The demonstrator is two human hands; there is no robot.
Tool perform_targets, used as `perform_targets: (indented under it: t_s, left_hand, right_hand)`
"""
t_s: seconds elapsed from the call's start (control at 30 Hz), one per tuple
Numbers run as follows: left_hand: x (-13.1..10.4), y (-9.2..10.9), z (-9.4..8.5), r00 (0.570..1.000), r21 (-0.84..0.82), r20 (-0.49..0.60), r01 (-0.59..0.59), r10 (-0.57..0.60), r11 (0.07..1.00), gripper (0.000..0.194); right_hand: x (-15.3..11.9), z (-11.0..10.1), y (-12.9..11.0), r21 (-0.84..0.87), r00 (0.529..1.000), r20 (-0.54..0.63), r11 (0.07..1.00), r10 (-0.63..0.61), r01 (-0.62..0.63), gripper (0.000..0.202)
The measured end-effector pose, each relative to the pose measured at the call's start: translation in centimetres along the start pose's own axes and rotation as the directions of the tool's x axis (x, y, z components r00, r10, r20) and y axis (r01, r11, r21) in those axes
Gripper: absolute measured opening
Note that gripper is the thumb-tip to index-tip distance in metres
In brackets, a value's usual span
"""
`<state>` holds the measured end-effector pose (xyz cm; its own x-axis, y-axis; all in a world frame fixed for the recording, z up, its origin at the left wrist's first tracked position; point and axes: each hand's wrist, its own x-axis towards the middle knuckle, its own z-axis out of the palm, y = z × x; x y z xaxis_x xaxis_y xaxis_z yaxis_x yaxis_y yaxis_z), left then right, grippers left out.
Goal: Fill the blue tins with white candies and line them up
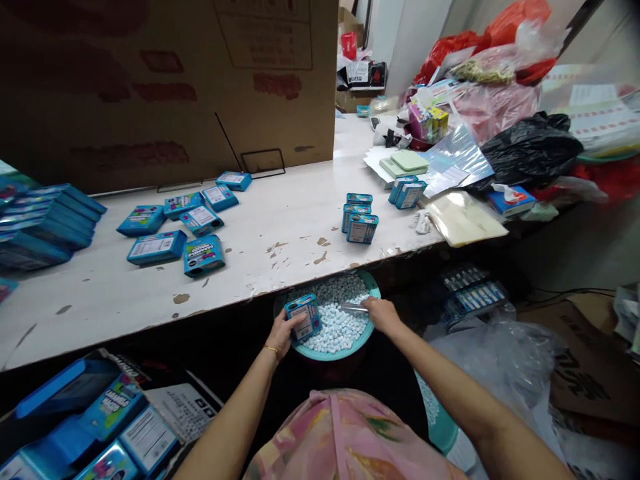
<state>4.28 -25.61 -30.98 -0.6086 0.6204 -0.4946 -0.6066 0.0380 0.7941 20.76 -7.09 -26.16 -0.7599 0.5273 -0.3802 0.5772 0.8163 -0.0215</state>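
My left hand [281,335] is closed around a small blue candy box [303,316], held tilted over the left side of a teal basin [361,347]. Small white and pale-blue candies [336,327] fill the basin in a heap. My right hand [383,313] grips a metal scoop [354,308] at the basin's right rim, and the scoop's end rests at the candies. Whether the scoop carries any candies is too small to make out.
On the white table [270,260] stand a small group of blue boxes [362,229] and several scattered ones [204,255]. A large cardboard box [170,87] blocks the back left. Plastic bags [530,150] crowd the right. An open carton of blue boxes [115,407] sits lower left.
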Motion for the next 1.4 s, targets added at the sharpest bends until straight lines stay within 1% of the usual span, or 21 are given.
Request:
perform_targets:
  t_s: [0.07,0.1,0.17,0.23,0.33,0.4,0.47,0.5,0.57,0.67,0.73,0.83,0.93,1.03,1.1,1.17,1.23,1.3,1.4]
  left_hand:
    - [0.3,-0.6,1.1,1.000,-0.019,-0.005,0.021,-0.022,1.000,0.043]
    - [0.3,-0.7,1.6,1.000,-0.013,0.006,0.022,-0.022,1.000,0.042]
    - [0.1,-0.6,2.2,0.999,-0.003,0.044,0.020,-0.020,1.000,0.042]
    - [-0.4,-0.1,2.1,0.998,-0.014,0.066,-0.007,0.008,1.000,0.043]
    - [-1.1,1.0,0.5,0.990,0.020,0.076,-0.119,0.117,0.993,0.044]
    - [-1.3,1.4,-1.0,0.975,0.135,0.070,-0.217,0.209,0.967,0.045]
    - [-1.3,1.7,-2.0,0.954,0.303,0.074,-0.300,0.292,0.905,0.045]
    - [-1.3,1.7,-2.2,0.942,0.384,0.081,-0.331,0.325,0.862,0.045]
    - [-1.3,1.7,-2.0,0.920,0.500,0.102,-0.377,0.379,0.780,0.044]
    - [-1.2,1.5,-0.8,0.887,0.554,0.149,-0.440,0.437,0.707,0.042]
    - [-1.0,1.3,-0.1,0.869,0.558,0.185,-0.477,0.458,0.679,0.041]
    - [-0.5,0.7,0.4,0.848,0.575,0.240,-0.517,0.473,0.635,0.040]
    - [0.0,0.0,0.3,0.827,0.581,0.277,-0.550,0.489,0.600,0.041]
    - [0.3,-0.4,0.3,0.824,0.570,0.279,-0.555,0.492,0.606,0.042]
    - [0.2,-0.4,0.4,0.829,0.560,0.272,-0.549,0.488,0.620,0.041]
    - [-0.1,-0.2,0.5,0.832,0.548,0.262,-0.546,0.490,0.633,0.041]
    - [-0.4,0.1,0.5,0.826,0.527,0.263,-0.555,0.498,0.644,0.040]
    - [-0.8,0.5,0.3,0.818,0.495,0.270,-0.570,0.507,0.656,0.040]
    - [-1.4,0.9,-0.1,0.815,0.459,0.271,-0.577,0.511,0.676,0.039]
  right_hand:
    - [1.4,2.5,-2.1,0.115,0.999,-0.035,0.993,0.020,-0.016,0.035]
    - [2.0,3.4,-3.0,0.178,0.997,-0.063,0.984,0.033,-0.021,0.035]
    - [3.2,4.4,-4.1,0.317,0.992,-0.109,0.948,0.057,-0.020,0.034]
    - [3.8,4.7,-4.2,0.438,0.990,-0.119,0.899,0.072,-0.013,0.030]
    - [3.8,4.1,-2.8,0.535,0.991,-0.109,0.845,0.075,-0.005,0.027]
    - [3.3,3.1,-1.8,0.559,0.990,-0.134,0.829,0.047,0.037,0.026]
    - [2.6,1.5,-1.1,0.569,0.984,-0.178,0.817,0.008,0.096,0.024]
    - [2.2,0.5,-0.9,0.561,0.979,-0.202,0.818,-0.013,0.127,0.024]
    - [1.3,-1.7,-0.9,0.529,0.969,-0.238,0.828,-0.066,0.187,0.023]
    - [0.1,-5.2,-1.5,0.429,0.952,-0.249,0.862,-0.177,0.272,0.023]
    - [-0.4,-7.3,-2.2,0.333,0.948,-0.210,0.895,-0.237,0.297,0.024]
    - [-1.0,-9.7,-3.7,0.138,0.957,-0.126,0.951,-0.260,0.277,0.027]
    - [-1.6,-11.6,-5.5,-0.066,0.963,-0.052,0.963,-0.266,0.262,0.029]
    - [-2.1,-13.0,-7.2,-0.198,0.957,-0.013,0.939,-0.290,0.281,0.028]
    - [-2.5,-13.7,-8.1,-0.241,0.950,0.001,0.922,-0.312,0.303,0.027]
    - [-2.9,-14.2,-8.4,-0.265,0.943,0.006,0.909,-0.332,0.322,0.027]
    - [-3.2,-14.6,-8.0,-0.277,0.944,0.001,0.907,-0.330,0.318,0.026]
    - [-3.4,-14.7,-7.0,-0.259,0.954,-0.026,0.923,-0.300,0.283,0.026]
    - [-3.4,-14.4,-4.7,-0.120,0.962,-0.109,0.964,-0.251,0.238,0.027]
